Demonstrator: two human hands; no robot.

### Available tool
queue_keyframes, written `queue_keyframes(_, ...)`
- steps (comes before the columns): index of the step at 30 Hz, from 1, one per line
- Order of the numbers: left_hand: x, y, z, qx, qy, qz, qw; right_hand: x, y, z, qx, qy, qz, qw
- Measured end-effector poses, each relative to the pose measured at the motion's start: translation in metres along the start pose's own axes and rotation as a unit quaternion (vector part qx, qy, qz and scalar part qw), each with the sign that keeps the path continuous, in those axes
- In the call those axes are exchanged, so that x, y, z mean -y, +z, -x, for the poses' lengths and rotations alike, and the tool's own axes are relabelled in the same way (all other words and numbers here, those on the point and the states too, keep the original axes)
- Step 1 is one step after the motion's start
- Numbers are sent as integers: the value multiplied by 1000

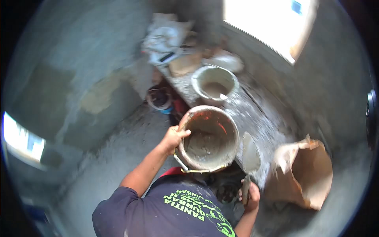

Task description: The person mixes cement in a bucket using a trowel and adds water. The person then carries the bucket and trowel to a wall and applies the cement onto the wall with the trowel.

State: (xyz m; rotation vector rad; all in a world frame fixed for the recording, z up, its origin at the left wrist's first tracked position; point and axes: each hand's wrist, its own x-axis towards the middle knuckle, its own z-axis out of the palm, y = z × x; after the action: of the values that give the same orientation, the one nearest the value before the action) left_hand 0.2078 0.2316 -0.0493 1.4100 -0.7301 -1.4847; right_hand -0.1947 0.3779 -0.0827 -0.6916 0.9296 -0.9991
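Note:
A round bucket with grey mortar in its bottom is tilted towards me, its inner wall streaked with orange. My left hand grips its rim on the left side, thumb over the edge. The bucket's handle hangs down along the near side. In my right hand, at the lower right, is the handle of a trowel; its grey-coated blade points away from me, just right of the bucket.
Behind the bucket, a pale bucket stands on a dusty platform. An open brown paper sack is at right. A small pail sits left of the platform. White sacks lie at the back near the walls.

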Motion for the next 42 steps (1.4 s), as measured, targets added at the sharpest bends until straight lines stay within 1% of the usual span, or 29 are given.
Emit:
queue_keyframes(3,27,-54,32,-99,12,1,995,-23,18,-27,81,29,-43,995)
queue_keyframes(5,43,-89,56,-164,-9,17,986,-38,46,-43,128,46,-55,989)
queue_keyframes(7,68,-122,79,-240,9,10,971,-51,68,-59,152,94,-91,980)
queue_keyframes(10,93,-181,130,-311,0,65,948,-73,115,-79,202,121,-48,971)
queue_keyframes(12,123,-225,157,-395,39,161,904,-89,148,-91,241,171,-47,954)
queue_keyframes(13,128,-241,174,-403,37,166,899,-93,164,-95,246,179,-43,952)
queue_keyframes(15,137,-288,217,-458,5,212,863,-115,207,-102,251,197,1,948)
queue_keyframes(16,149,-310,235,-481,8,227,847,-113,238,-97,235,232,24,944)
queue_keyframes(17,163,-333,254,-492,9,230,840,-134,254,-103,232,242,18,942)
queue_keyframes(19,176,-363,287,-547,41,253,797,-179,291,-110,239,256,18,937)
queue_keyframes(20,201,-381,297,-571,23,209,793,-201,311,-108,233,264,10,936)
queue_keyframes(21,210,-393,318,-569,16,201,797,-216,338,-108,225,274,6,935)
queue_keyframes(22,215,-407,333,-587,22,207,782,-237,360,-106,221,276,13,935)
queue_keyframes(23,218,-421,346,-604,30,212,768,-255,384,-104,237,297,-21,925)
queue_keyframes(24,218,-435,360,-598,26,201,775,-268,411,-100,241,306,-18,921)
queue_keyframes(26,215,-460,390,-646,48,234,725,-288,459,-93,247,327,-13,912)
queue_keyframes(27,220,-469,401,-645,48,221,730,-298,474,-97,254,337,-8,907)
queue_keyframes(29,220,-494,428,-663,95,289,684,-308,510,-96,254,373,-36,891)
queue_keyframes(30,218,-505,437,-661,93,279,690,-315,522,-101,262,378,-33,887)
queue_keyframes(31,218,-515,446,-690,67,263,671,-322,534,-103,269,384,-30,883)
queue_keyframes(32,219,-526,453,-717,44,248,650,-327,547,-108,264,384,-38,884)
queue_keyframes(33,227,-540,459,-716,40,241,653,-329,559,-113,281,371,-11,885)
queue_keyframes(34,243,-550,461,-733,44,260,627,-334,564,-120,302,357,16,884)
queue_keyframes(36,260,-581,466,-760,32,280,586,-357,582,-136,283,364,12,887)
queue_keyframes(37,260,-592,466,-761,32,279,584,-368,593,-147,268,371,12,889)
queue_keyframes(38,258,-603,467,-759,59,293,579,-378,607,-158,269,373,12,888)
queue_keyframes(40,262,-630,466,-752,108,311,571,-398,643,-182,272,400,-56,873)
queue_keyframes(41,273,-652,467,-773,64,331,537,-416,657,-202,275,403,-52,871)
queue_keyframes(42,266,-661,464,-773,67,343,529,-440,672,-223,289,405,-41,867)
